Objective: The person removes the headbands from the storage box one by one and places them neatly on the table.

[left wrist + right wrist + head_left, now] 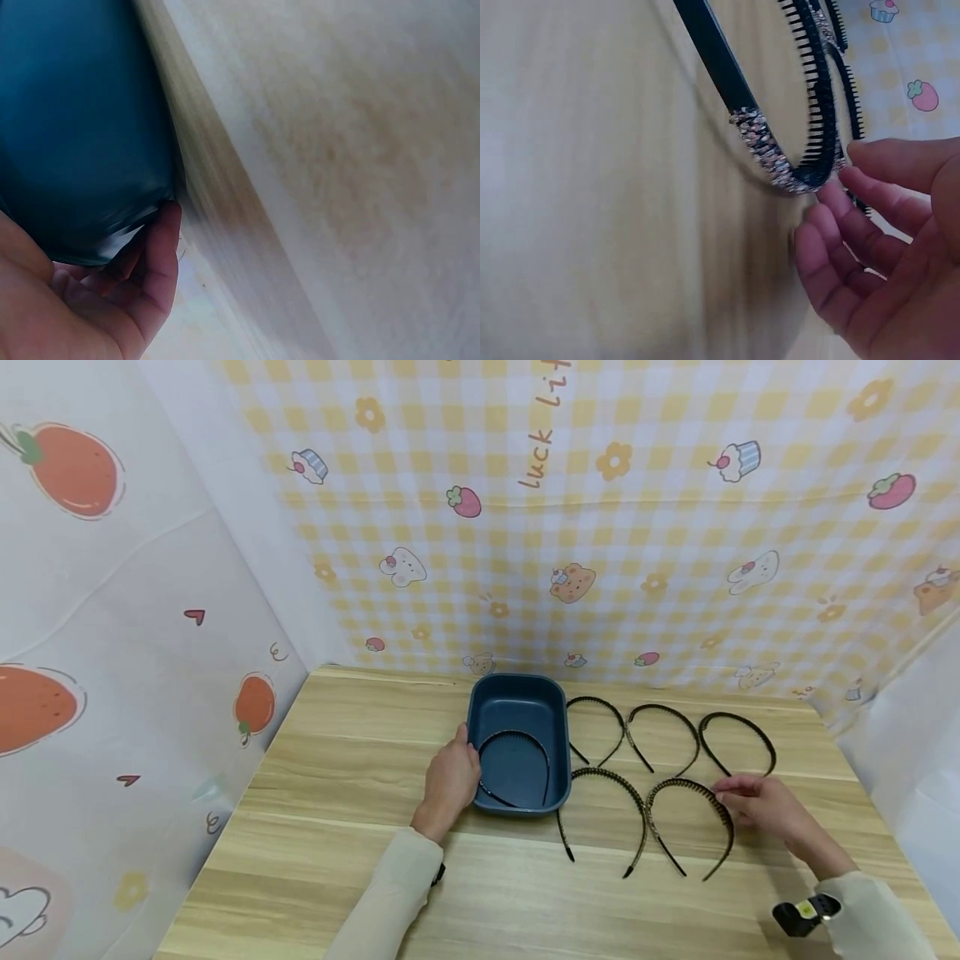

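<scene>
In the head view, my left hand (452, 774) grips the left side of a dark blue plastic tub (517, 687). Its fingertips curl under the tub's edge in the left wrist view. A black toothed headband (549, 768) lies inside the tub. To the right, my right hand (761, 806) pinches the upper right of the nearest right headband (686, 782) between thumb and fingers. That headband shows dark teeth inside and a sparkly beaded band (761, 146) in the right wrist view. Beside it, another beaded headband (611, 777) lies against the tub.
Behind these is a row of three headbands: one beside the tub (595, 700), a middle one (663, 707) and a right one (738, 717). All lie on a wood-grain table (360, 760). A checked cloth (525, 543) hangs along the back edge, and a white printed sheet (187, 652) at left.
</scene>
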`<action>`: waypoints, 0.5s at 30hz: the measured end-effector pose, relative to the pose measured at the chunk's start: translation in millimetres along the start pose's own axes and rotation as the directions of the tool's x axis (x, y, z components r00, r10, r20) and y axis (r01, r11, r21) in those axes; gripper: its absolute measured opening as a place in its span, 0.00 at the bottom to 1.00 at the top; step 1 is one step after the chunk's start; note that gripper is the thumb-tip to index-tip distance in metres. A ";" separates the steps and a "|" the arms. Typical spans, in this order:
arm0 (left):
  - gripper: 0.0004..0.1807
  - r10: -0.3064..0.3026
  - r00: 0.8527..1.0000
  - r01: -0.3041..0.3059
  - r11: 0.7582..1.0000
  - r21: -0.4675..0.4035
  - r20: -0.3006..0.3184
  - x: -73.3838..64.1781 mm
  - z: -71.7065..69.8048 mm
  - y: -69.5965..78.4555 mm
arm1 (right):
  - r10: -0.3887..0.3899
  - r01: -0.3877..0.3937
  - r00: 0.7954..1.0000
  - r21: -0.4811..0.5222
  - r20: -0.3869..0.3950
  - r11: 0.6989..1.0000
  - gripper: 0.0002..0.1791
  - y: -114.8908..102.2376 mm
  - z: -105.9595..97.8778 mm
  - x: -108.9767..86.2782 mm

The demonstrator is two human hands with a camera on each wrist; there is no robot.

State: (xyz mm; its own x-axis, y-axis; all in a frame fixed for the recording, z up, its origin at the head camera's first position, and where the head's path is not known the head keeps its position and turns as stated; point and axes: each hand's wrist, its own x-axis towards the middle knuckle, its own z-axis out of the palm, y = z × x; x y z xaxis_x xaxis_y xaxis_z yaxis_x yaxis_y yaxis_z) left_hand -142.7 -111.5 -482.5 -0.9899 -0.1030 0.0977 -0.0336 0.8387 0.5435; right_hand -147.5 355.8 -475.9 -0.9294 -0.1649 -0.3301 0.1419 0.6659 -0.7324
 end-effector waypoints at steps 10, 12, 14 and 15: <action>0.24 -0.005 1.000 0.005 1.000 0.001 0.004 0.0 0.2 -0.7 | -0.049 0.041 0.995 -0.093 -0.091 0.995 0.23 -26.0 -0.6 13.6; 0.24 -0.007 1.000 0.007 1.000 0.002 0.006 -0.1 0.2 -0.7 | -0.059 0.050 0.993 -0.092 -0.099 0.995 0.23 -31.3 1.6 17.8; 0.24 -0.007 1.000 0.007 1.000 0.000 0.007 0.0 0.5 -0.8 | -0.066 0.057 0.992 -0.084 -0.109 0.995 0.23 -37.2 4.6 21.4; 0.24 -0.007 1.000 0.007 1.000 -0.001 0.006 0.1 0.7 -0.9 | -0.068 0.060 0.991 -0.076 -0.112 0.995 0.24 -40.4 6.0 23.0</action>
State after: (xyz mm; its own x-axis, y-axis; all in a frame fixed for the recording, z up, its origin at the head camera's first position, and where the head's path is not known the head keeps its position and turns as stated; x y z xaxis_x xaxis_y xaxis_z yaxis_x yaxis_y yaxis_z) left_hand -142.9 -111.9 -483.6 -0.9904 -0.1059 0.0886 -0.0407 0.8375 0.5450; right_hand -172.5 320.7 -457.4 -0.9691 -0.1276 -0.2110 0.0599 0.7082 -0.7035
